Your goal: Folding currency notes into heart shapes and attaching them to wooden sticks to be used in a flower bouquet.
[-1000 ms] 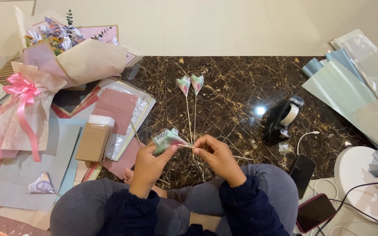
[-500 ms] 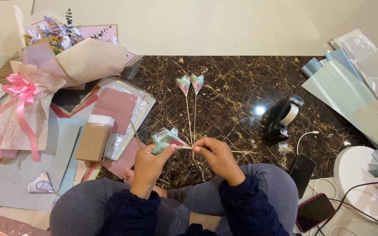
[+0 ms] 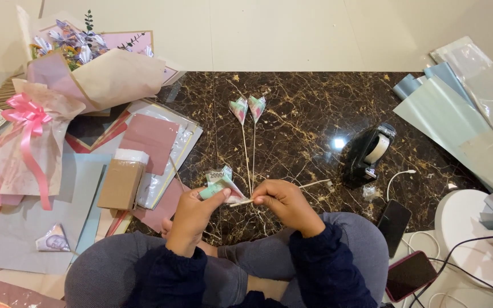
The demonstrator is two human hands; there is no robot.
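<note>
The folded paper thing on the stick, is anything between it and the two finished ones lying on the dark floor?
Nothing visible. The folded banknote is in the left hand, the right hand pinches its stick, and bare marble floor lies between it and the two finished sticks.

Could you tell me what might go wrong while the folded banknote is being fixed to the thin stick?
The left hand pinches the folded banknote while the right hand grips the thin stick; the stick looks slender and might snap. The two finished stems lie close ahead, so a forward slip could knock them.
</note>
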